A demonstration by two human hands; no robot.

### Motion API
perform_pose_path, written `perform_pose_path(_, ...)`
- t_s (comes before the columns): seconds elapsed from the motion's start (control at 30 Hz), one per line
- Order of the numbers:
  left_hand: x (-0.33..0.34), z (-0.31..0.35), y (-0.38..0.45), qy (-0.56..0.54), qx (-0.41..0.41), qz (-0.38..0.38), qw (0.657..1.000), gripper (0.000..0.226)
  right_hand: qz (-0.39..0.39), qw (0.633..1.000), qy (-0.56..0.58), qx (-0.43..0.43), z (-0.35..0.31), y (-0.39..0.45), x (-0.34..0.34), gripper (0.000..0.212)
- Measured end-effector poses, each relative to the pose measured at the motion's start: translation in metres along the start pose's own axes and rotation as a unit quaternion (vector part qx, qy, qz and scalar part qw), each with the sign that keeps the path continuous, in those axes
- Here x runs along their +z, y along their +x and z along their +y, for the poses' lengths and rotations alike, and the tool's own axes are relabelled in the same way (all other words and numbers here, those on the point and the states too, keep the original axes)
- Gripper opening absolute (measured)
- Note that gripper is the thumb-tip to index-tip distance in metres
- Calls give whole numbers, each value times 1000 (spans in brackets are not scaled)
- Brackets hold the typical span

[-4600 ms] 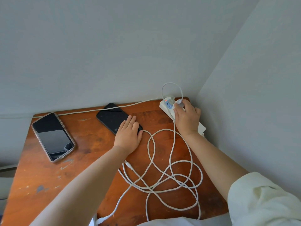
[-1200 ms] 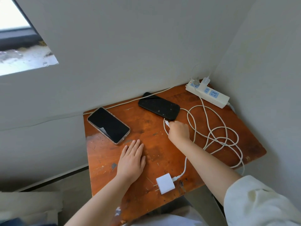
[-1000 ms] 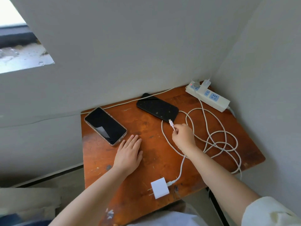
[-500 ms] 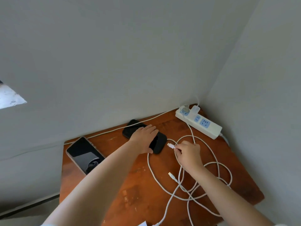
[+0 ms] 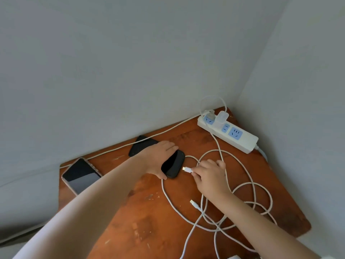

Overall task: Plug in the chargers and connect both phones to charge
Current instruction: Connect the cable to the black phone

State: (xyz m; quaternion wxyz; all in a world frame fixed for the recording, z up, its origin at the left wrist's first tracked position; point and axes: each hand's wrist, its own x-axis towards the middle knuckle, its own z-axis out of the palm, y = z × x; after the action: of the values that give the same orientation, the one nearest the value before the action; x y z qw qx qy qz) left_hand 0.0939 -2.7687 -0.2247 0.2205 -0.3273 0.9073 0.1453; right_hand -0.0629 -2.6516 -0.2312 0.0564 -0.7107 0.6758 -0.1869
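Observation:
My left hand (image 5: 158, 159) grips the black phone (image 5: 172, 165) near the middle of the wooden table (image 5: 149, 221), thumb under its near edge. My right hand (image 5: 211, 174) pinches a white cable plug (image 5: 187, 169), its tip a short gap from the phone's right end. A second phone with a dark screen (image 5: 81, 175) lies flat at the table's left edge. One white charger (image 5: 222, 116) sits in the power strip (image 5: 227, 131) in the far right corner. A loose cable end (image 5: 195, 204) lies on the table below my right hand.
White cables (image 5: 248, 199) lie in tangled loops across the right half of the table. A white cord (image 5: 112, 149) runs along the back wall. Another white charger block (image 5: 234, 257) shows at the bottom edge. Walls close in behind and to the right.
My left hand went from lying flat on the table to the black phone and closed around it. My right hand picked up the cable plug and brought it up to the phone's end.

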Motion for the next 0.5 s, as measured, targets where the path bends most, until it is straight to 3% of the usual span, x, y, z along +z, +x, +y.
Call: perform_pose_path(0.5, 5, 10, -29, -35, -24, 41, 998, 103, 28, 999, 32, -6, -11, -7, -2, 21)
